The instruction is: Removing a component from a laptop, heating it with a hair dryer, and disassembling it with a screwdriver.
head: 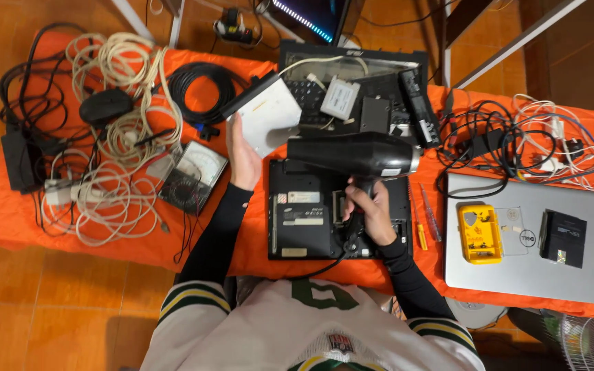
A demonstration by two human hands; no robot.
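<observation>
two hands over an opened laptop, one with a hair dryer, one with a flat drive

head view. the right hand (372, 213) has its fingers clenched round the handle of a black hair dryer (355, 155), whose barrel lies crosswise above the upturned black laptop (304, 220); the dryer's wider end points toward the left hand and its narrow silver-ringed end toward the screwdrivers. its cord runs from the handle's base down toward the person's body. the laptop lies underside up on the orange-covered bench (8, 213), directly before the person. the left hand (244, 159) grasps a flat white drive (267, 113) by its near edge, fingers wrapped behind it, holding it tilted above the bench just left of the dryer's wide end. beyond the dryer lies a second opened black laptop (352, 75) carrying loose parts, among them a small grey box (339, 97). left of the left hand rest an analogue meter (194, 175), a coil of black cable (204, 86), a tangle of white cables (115, 137) and a black mouse (104, 105). right of the upturned laptop, two screwdrivers (424, 220) lie side by side, just beside a closed silver laptop (527, 275), on which sit a yellow case (479, 233) and a small black module (562, 238). more mixed cables (517, 144) lie beyond the silver laptop.
</observation>
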